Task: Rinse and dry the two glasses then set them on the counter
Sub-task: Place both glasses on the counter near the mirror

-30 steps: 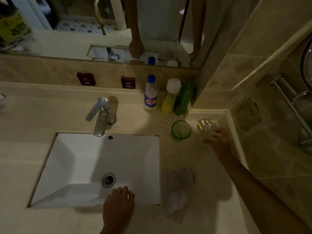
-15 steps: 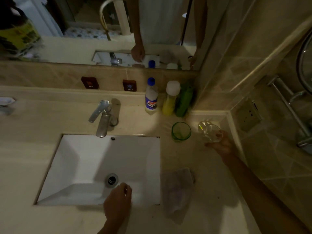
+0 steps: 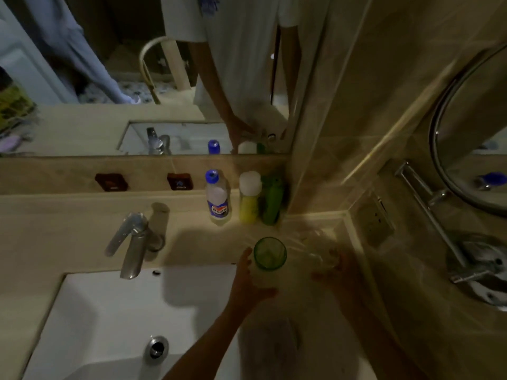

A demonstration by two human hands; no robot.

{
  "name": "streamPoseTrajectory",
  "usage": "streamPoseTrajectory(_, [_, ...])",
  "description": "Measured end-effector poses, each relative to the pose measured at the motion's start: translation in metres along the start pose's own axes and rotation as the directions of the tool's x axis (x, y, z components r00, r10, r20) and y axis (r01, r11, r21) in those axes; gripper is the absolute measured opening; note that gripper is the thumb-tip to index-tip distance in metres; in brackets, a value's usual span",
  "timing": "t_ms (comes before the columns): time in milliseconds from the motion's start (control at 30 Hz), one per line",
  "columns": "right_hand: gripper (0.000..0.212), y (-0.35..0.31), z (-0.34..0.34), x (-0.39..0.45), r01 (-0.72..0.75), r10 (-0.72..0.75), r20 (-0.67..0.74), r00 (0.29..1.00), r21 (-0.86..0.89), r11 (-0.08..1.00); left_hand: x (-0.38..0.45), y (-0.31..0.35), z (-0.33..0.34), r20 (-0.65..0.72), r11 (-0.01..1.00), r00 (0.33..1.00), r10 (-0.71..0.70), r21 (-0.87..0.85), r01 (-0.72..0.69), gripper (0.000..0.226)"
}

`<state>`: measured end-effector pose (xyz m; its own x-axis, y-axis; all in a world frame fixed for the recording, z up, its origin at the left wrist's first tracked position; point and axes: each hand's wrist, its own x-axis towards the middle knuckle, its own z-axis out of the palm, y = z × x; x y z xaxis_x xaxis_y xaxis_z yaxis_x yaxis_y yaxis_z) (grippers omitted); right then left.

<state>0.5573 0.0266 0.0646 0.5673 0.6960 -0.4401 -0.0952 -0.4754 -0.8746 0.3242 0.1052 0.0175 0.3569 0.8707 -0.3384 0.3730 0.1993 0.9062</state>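
a person's left hand (image 3: 247, 283) reaches across a dim bathroom worktop (image 3: 68, 229) to a green glass (image 3: 270, 253), fingers and thumb spread wide around its near-left side; whether they touch the glass cannot be told. the green glass stands upright on the worktop, just right of the white sink (image 3: 115, 319) and in front of three bottles. the right hand (image 3: 340, 272) lies just right of it, blurred, at a clear glass (image 3: 315, 248) that shows only as a faint smear near the corner of the wall; how that hand is set, wide or closed on the glass, cannot be told. against the back ledge stand a clear bottle with a blue cap (image 3: 217, 198), a yellow bottle with a white cap (image 3: 249, 198) and a green bottle (image 3: 271, 200), side by side. a chrome tap (image 3: 134, 239) leans over the sink, whose drain (image 3: 156, 348) sits near the lower edge. a pale cloth (image 3: 267, 346) lies on the worktop between the forearms. a mirror (image 3: 109, 78) above reflects the person's torso.
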Motion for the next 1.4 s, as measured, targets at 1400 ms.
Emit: streamPoseTrajectory(1400, [0.087, -0.045, 0.104, -0.178, 0.364, -0.333, 0.341, 0.879, -0.031, 0.931, -0.191, 0.033, -0.149, -0.455, 0.97, 0.888, -0.059, -0.235, -0.056, 0.085])
